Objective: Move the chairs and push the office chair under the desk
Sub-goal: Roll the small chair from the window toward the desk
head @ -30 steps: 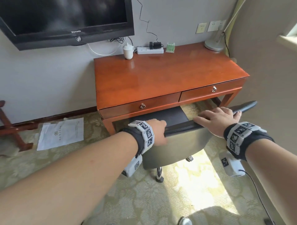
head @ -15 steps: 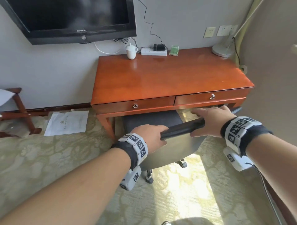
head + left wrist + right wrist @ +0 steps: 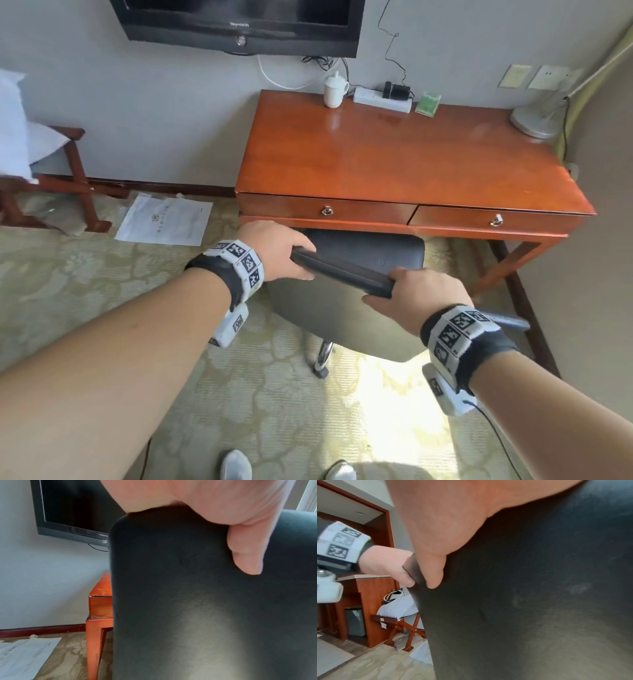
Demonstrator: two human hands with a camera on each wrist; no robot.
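Note:
A black office chair (image 3: 346, 318) stands in front of the red-brown wooden desk (image 3: 394, 161), its seat (image 3: 370, 250) partly under the drawer front. My left hand (image 3: 277, 250) grips the left end of the backrest's top edge (image 3: 342, 270), thumb down the back panel (image 3: 188, 601). My right hand (image 3: 421, 294) grips the same edge further right, thumb (image 3: 435, 574) on the dark back (image 3: 539, 601). In the right wrist view my left hand (image 3: 385, 563) also shows, curled round the backrest's edge.
A wall TV (image 3: 236, 24) hangs above the desk's left. On the desk stand a white cup (image 3: 334, 90), a power strip (image 3: 382, 99) and a lamp base (image 3: 534, 118). A wooden folding rack (image 3: 68, 178) and papers (image 3: 164, 219) lie on the carpet at left. My shoes (image 3: 236, 466) are below.
The chair has rolled left and its back has swung round. My right hand has shifted from lying flat on the top edge to gripping it. The view has moved right of the desk's centre.

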